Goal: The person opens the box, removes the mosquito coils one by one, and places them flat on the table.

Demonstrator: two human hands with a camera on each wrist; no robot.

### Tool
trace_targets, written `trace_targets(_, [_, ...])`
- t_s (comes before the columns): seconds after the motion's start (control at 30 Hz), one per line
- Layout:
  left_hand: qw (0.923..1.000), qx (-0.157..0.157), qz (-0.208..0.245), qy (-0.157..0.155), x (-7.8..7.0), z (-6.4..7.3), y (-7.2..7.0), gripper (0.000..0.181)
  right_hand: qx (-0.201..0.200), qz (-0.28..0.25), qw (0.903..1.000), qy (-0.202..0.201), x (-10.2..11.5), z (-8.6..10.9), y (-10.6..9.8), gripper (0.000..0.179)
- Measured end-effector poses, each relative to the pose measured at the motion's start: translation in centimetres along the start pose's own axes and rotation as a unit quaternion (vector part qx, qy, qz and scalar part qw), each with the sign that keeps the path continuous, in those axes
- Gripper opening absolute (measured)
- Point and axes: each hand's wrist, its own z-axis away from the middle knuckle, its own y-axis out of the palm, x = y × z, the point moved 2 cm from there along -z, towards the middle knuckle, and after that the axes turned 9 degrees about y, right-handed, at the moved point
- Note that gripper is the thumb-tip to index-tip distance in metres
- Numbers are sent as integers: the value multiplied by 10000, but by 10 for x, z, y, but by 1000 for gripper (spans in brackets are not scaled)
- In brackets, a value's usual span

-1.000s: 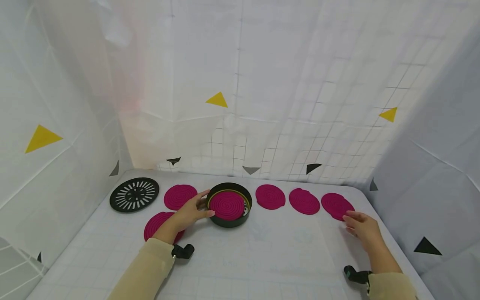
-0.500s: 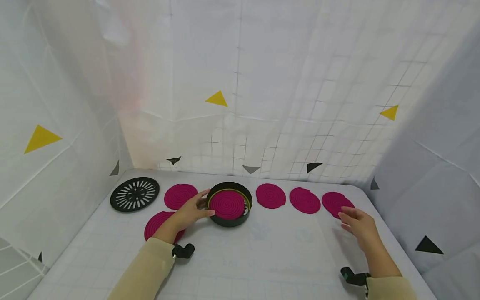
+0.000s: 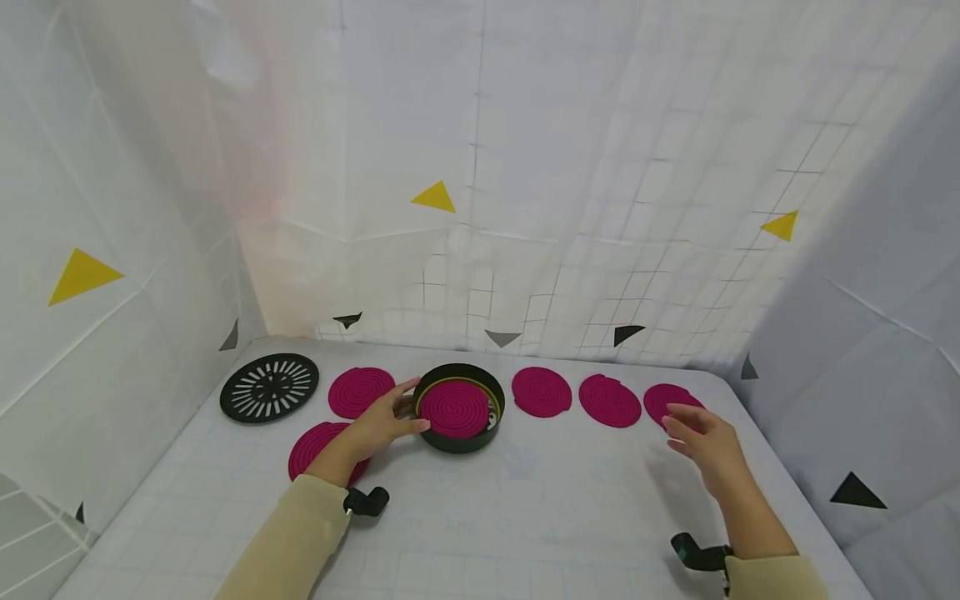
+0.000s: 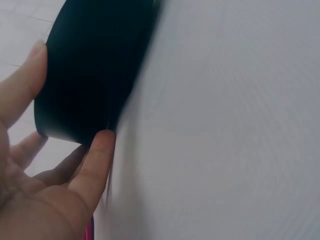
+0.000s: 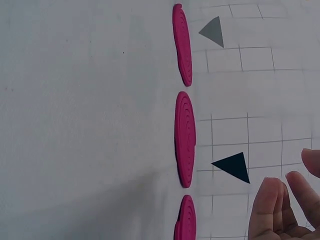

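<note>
A round dark tin [image 3: 462,446] stands on the table with a magenta mosquito coil [image 3: 454,408] lying in it. My left hand [image 3: 378,423] holds the tin's left side, thumb on the near rim and fingers round behind. In the left wrist view, the tin's dark wall [image 4: 95,75] sits between thumb and fingers. Over at the right, my right hand [image 3: 705,446] hovers above the table with loosely bent fingers and nothing in them. The rightmost mosquito coil [image 3: 665,401] lies just beyond those fingertips, partly covered by them. The right wrist view shows the hand [image 5: 280,210] apart from the coils.
A black slotted lid [image 3: 268,388] lies at the far left. Two more coils are left of the tin, one behind [image 3: 360,390] and one nearer [image 3: 315,450], partly under my forearm. Right of the tin lie another coil [image 3: 542,392] and its neighbour [image 3: 609,401]. White sheeting [image 3: 570,208] encloses the table.
My right hand has lifted off the rightmost coil and drifted left and slightly up, its fingers now in front of that coil. The left hand and tin stay put.
</note>
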Motion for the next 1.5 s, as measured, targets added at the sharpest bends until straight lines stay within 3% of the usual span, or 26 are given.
trace_targets(0.27, [9999, -68, -11, -90, -2, 1, 0, 93, 163, 2, 9998, -137, 15, 9, 15, 59])
trace_targets(0.53, [9999, -96, -4, -138, -3, 2, 0, 91, 371, 90, 9993, 4, 28, 18, 34, 61])
trace_targets(0.8, [9996, -130, -171, -167, -3, 2, 1, 91, 695, 9, 9971, -311, 35, 22, 56, 52])
trace_targets(1.3, [9997, -127, -45, -181, -4, 2, 1, 91, 954, -83, 9944, -438, 42, 24, 107, 41])
trace_targets(1.5, [9998, -125, -32, -177, -3, 2, 1, 92, 1057, 114, 9932, -464, 46, 26, 124, 35])
